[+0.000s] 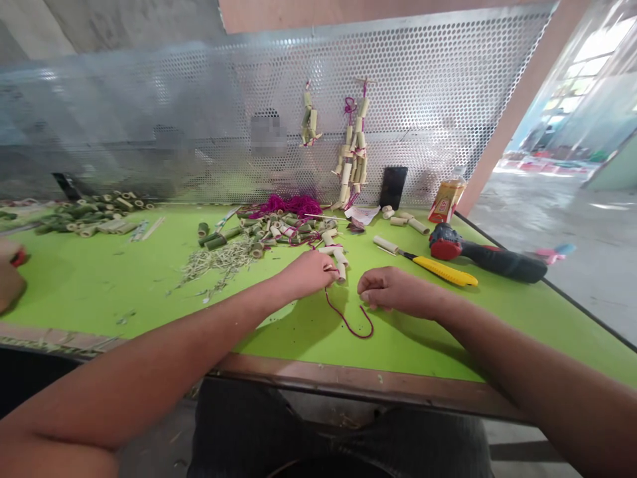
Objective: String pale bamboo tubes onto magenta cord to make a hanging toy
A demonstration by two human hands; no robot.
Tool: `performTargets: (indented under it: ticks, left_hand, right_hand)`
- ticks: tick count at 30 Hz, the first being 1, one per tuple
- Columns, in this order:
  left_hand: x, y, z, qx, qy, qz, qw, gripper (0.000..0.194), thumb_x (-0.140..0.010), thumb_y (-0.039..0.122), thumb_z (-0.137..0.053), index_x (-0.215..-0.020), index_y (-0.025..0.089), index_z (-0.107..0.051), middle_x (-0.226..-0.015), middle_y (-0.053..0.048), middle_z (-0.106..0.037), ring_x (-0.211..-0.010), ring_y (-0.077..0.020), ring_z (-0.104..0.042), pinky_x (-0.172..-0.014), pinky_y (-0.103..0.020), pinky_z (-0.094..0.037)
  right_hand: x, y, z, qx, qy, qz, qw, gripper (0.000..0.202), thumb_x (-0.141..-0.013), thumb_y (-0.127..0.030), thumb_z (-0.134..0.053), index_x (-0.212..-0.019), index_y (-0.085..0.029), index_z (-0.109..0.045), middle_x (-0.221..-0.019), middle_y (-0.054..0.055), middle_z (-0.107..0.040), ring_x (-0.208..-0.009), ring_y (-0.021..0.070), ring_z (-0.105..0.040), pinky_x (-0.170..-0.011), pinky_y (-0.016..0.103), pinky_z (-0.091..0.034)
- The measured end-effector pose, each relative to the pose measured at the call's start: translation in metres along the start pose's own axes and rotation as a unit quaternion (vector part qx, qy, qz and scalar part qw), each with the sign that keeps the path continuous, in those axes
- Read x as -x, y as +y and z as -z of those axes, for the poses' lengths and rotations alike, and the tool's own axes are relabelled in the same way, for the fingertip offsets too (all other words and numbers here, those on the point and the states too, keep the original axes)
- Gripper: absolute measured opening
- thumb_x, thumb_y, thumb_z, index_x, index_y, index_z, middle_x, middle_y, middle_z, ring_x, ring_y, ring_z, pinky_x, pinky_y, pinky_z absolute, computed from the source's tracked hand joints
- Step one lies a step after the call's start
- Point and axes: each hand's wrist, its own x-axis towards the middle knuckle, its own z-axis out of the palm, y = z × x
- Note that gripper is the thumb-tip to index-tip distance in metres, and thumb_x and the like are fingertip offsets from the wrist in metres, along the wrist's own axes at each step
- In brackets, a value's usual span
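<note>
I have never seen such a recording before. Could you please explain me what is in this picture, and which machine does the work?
There is no machine: these are a person's bare hands. The only picture comes from a camera worn on the head, looking forward and down. The left hand pinches a purple cord beside short bamboo tubes. The right hand is near the cord's loose end; whether it grips anything is unclear. On the green table lie more cut bamboo, shavings, purple yarn, a yellow cutter and a black and red tool. At the left edge, part of another person shows.
</note>
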Motion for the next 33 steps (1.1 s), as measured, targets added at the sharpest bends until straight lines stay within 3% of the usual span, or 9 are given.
performTargets:
  ticks: [2,5,8,12,16,20,25,29,33]
  left_hand:
    - [-0.003,0.003,0.002,0.022,-0.015,0.008,1.0,0.019,-0.076,0.03,-0.062,-0.066,0.018,-0.073,-0.057,-0.002,-0.064,-0.049,-0.0137,-0.044,-0.051,-0.029,-0.028]
    - [-0.006,0.004,0.003,0.057,-0.032,0.009,0.998,0.018,-0.074,0.028,-0.063,-0.064,0.017,-0.073,-0.054,-0.002,-0.063,-0.046,-0.012,-0.04,-0.05,-0.029,-0.027]
    - [-0.008,0.002,0.0,0.067,-0.029,0.001,0.997,0.018,-0.075,0.027,-0.063,-0.063,0.017,-0.073,-0.053,-0.002,-0.062,-0.046,-0.0119,-0.04,-0.051,-0.029,-0.028]
    - [-0.007,-0.003,-0.006,0.086,-0.007,-0.017,0.996,0.019,-0.078,0.028,-0.062,-0.068,0.016,-0.074,-0.062,-0.003,-0.068,-0.053,-0.0129,-0.049,-0.054,-0.027,-0.032]
    - [-0.006,-0.006,-0.011,0.099,0.0,-0.037,0.994,0.018,-0.078,0.029,-0.064,-0.077,0.016,-0.075,-0.07,-0.003,-0.072,-0.062,-0.015,-0.057,-0.059,-0.026,-0.036]
    - [-0.005,-0.01,-0.016,0.101,0.012,-0.036,0.994,0.019,-0.079,0.031,-0.065,-0.079,0.017,-0.076,-0.07,-0.003,-0.072,-0.065,-0.0163,-0.06,-0.061,-0.027,-0.039]
    - [-0.005,-0.015,-0.019,0.095,0.03,-0.065,0.993,0.015,-0.08,0.028,-0.066,-0.083,0.018,-0.076,-0.079,-0.002,-0.074,-0.075,-0.0176,-0.064,-0.07,-0.028,-0.044]
    - [-0.007,-0.021,-0.02,0.083,0.03,-0.111,0.99,0.016,-0.083,0.029,-0.066,-0.089,0.019,-0.076,-0.09,-0.002,-0.076,-0.087,-0.0188,-0.067,-0.081,-0.029,-0.046]
    - [-0.01,-0.028,-0.021,0.057,0.031,-0.165,0.984,0.016,-0.085,0.028,-0.064,-0.091,0.02,-0.076,-0.094,-0.003,-0.076,-0.091,-0.0191,-0.066,-0.085,-0.03,-0.046]
  right_hand:
    - [0.001,-0.003,-0.005,0.054,0.022,0.025,0.998,0.019,-0.082,-0.036,-0.066,-0.087,-0.018,-0.065,-0.071,0.0,-0.063,-0.063,0.0126,-0.053,-0.059,0.025,-0.041]
    - [0.008,-0.01,-0.013,0.164,-0.006,0.08,0.983,0.03,-0.078,-0.048,-0.074,-0.085,-0.019,-0.067,-0.075,0.0,-0.064,-0.065,0.0132,-0.052,-0.06,0.026,-0.036]
    - [0.015,-0.013,-0.018,0.25,-0.053,0.159,0.954,0.025,-0.079,-0.041,-0.077,-0.092,-0.021,-0.07,-0.088,0.002,-0.068,-0.075,0.0155,-0.056,-0.065,0.027,-0.037]
    - [0.013,-0.007,-0.016,0.263,-0.093,0.24,0.93,0.015,-0.095,-0.026,-0.059,-0.098,-0.021,-0.072,-0.093,0.004,-0.069,-0.081,0.0157,-0.06,-0.074,0.027,-0.041]
    - [0.006,-0.003,-0.019,0.272,-0.061,0.229,0.932,0.019,-0.095,-0.033,-0.061,-0.108,-0.024,-0.07,-0.091,0.003,-0.07,-0.078,0.0162,-0.059,-0.069,0.026,-0.039]
    - [0.002,-0.004,-0.027,0.281,-0.086,0.274,0.916,0.026,-0.101,-0.03,-0.047,-0.094,-0.021,-0.07,-0.09,0.004,-0.068,-0.08,0.0169,-0.059,-0.072,0.027,-0.041]
    - [-0.002,-0.002,-0.025,0.316,-0.035,0.22,0.922,0.023,-0.101,-0.029,-0.046,-0.09,-0.02,-0.065,-0.087,0.005,-0.065,-0.077,0.0173,-0.055,-0.071,0.029,-0.04]
    - [-0.011,0.001,-0.016,0.311,0.063,0.134,0.939,0.022,-0.1,-0.028,-0.045,-0.094,-0.017,-0.063,-0.09,0.008,-0.066,-0.079,0.0182,-0.055,-0.075,0.03,-0.04]
    - [-0.018,0.003,-0.012,0.333,0.136,0.073,0.93,0.026,-0.102,-0.029,-0.042,-0.093,-0.017,-0.063,-0.096,0.01,-0.068,-0.086,0.0199,-0.059,-0.079,0.03,-0.04]
